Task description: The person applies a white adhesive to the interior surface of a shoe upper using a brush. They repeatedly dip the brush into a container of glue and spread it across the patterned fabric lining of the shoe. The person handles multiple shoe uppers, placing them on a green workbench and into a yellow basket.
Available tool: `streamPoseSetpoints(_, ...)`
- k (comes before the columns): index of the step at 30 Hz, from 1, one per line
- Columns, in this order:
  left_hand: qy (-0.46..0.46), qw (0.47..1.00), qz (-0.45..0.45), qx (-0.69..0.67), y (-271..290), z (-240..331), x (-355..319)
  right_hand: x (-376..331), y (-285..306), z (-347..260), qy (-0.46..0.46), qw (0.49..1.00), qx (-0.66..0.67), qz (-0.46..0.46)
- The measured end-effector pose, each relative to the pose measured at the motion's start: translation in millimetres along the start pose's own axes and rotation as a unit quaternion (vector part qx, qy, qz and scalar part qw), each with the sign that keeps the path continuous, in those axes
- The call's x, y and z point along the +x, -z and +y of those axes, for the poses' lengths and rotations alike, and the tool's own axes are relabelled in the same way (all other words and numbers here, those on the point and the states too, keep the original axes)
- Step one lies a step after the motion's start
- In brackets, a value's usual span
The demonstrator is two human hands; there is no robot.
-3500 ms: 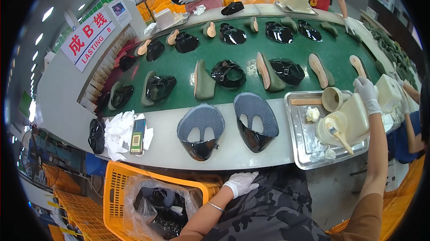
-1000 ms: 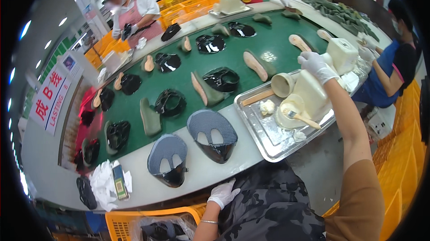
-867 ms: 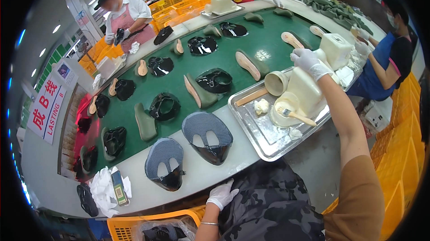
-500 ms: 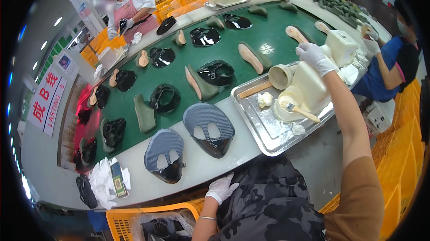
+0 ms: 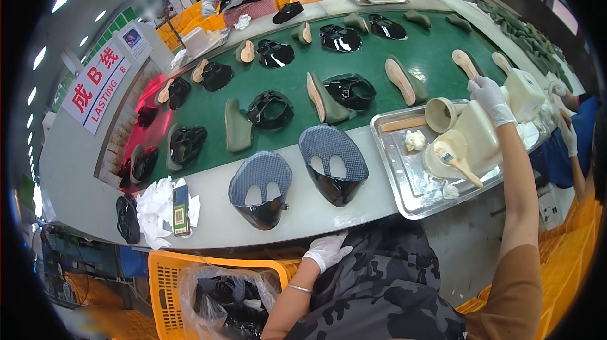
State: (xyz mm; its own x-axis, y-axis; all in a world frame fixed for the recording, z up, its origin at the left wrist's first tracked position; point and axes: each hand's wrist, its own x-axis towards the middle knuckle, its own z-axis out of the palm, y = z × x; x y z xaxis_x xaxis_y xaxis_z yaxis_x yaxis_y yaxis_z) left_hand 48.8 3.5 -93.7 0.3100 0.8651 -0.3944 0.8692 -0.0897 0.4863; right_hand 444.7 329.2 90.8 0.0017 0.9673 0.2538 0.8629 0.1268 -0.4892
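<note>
White-gloved right hand (image 5: 488, 94) rests on top of the cream glue jug (image 5: 475, 134) in the metal tray (image 5: 404, 182), fingers curled over it; it has held there, reach unchanged. Left hand (image 5: 325, 251) hangs at the table edge, fingers loosely apart, empty, having drifted slightly nearer the shoe uppers (image 5: 332, 163).

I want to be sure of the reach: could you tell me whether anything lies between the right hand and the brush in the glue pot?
Nothing visible does. The right hand rests on the cream container, and the brush lies just below, in the glue pot.
</note>
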Motion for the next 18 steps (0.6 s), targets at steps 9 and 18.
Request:
streamPoseSetpoints(9,0.001,1.0,-0.008,-0.007,2.1,0.3,0.2,2.2,-0.2,5.3,0.015,0.999,-0.031,0.013)
streamPoseSetpoints(18,0.004,1.0,-0.018,-0.006,9.8,4.6,-1.4,4.6,0.1,8.8,0.017,1.0,-0.025,0.006)
